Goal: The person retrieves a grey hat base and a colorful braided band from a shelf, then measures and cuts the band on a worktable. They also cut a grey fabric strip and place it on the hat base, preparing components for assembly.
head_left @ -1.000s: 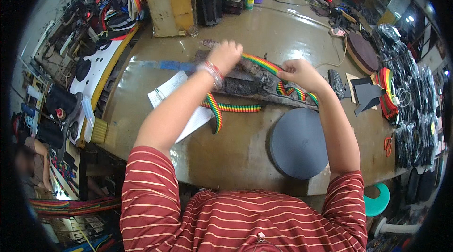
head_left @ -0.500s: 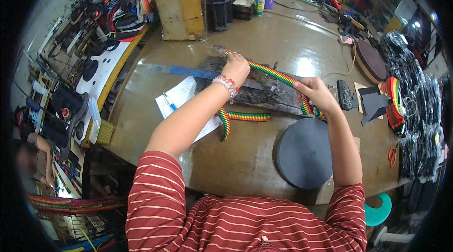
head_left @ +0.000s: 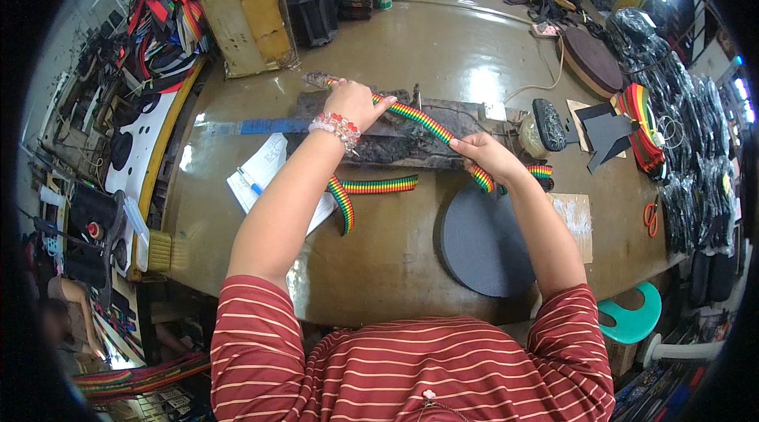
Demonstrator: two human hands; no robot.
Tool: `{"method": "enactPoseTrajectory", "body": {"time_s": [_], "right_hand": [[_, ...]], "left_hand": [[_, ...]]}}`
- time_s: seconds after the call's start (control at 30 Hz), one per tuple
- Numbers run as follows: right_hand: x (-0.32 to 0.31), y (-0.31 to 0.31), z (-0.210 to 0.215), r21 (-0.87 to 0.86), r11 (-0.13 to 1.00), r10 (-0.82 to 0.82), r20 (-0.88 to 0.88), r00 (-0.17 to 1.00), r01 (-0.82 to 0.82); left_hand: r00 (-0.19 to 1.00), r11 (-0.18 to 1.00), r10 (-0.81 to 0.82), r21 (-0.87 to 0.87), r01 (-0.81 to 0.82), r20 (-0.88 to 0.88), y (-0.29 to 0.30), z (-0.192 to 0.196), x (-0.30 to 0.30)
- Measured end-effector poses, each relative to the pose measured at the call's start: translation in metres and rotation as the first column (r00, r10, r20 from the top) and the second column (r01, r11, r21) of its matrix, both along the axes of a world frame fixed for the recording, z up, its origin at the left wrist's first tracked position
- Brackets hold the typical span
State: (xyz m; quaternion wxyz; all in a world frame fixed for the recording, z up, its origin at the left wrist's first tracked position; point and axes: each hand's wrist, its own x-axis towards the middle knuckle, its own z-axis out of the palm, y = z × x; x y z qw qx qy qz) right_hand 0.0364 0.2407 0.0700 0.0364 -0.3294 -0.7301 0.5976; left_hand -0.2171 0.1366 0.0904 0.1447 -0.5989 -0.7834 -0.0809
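Observation:
A striped webbing strap (head_left: pixel 421 118) in red, yellow, green and black runs taut between my hands above a dark, worn block (head_left: pixel 431 153). My left hand (head_left: pixel 353 108), with a beaded bracelet at the wrist, is closed round the strap, thumb along it. A greyish, semi-clear end (head_left: pixel 319 79) sticks out beyond that hand; its kind is unclear. My right hand (head_left: pixel 488 156) pinches the strap between thumb and fingers. More of the strap curls below the right hand, and a loose length (head_left: pixel 379 184) lies folded on the table below my left wrist.
A large dark grey roll (head_left: pixel 482 240) lies near my right forearm. Left of centre are a blue ruler (head_left: pixel 273 126), a paper pad (head_left: pixel 273 161) and a pen (head_left: pixel 254 187). At right are a jar (head_left: pixel 531 137), a brown roll (head_left: pixel 593 62), orange scissors (head_left: pixel 650 219) and plastic-wrapped packs (head_left: pixel 704 153).
The whole view has shifted, so the table things sit farther left. Both hands still hold the strap, and my left thumb now points along it. The jar beyond my right hand has come into sight.

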Motion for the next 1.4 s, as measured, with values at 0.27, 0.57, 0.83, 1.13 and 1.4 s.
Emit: {"method": "enactPoseTrajectory", "body": {"time_s": [0.27,0.57,0.83,1.13,1.4], "right_hand": [[0.002,-0.002,-0.006,0.082,0.997,-0.014,0.021,1.000,0.013],[0.075,-0.055,0.030,0.813,0.581,-0.050,0.099,0.994,-0.051],[0.153,-0.032,0.062,0.797,0.577,-0.497,0.169,0.851,0.179],[0.122,-0.015,-0.029,0.779,0.462,-0.644,-0.032,0.764,0.423],[0.139,-0.045,0.019,0.848,0.386,-0.432,-0.182,0.884,0.363]], "left_hand": [[0.990,0.978,0.076,-0.204,-0.051,0.116,0.004,0.000,-0.003],[0.989,0.974,-0.044,-0.212,0.073,0.139,-0.050,0.029,0.001],[0.031,0.517,-0.722,0.509,0.688,0.691,-0.150,0.151,0.160],[-0.970,0.279,0.082,0.929,0.242,0.228,-0.202,0.145,0.269],[-0.930,0.229,-0.172,0.931,0.283,0.324,-0.208,0.136,0.249]]}}
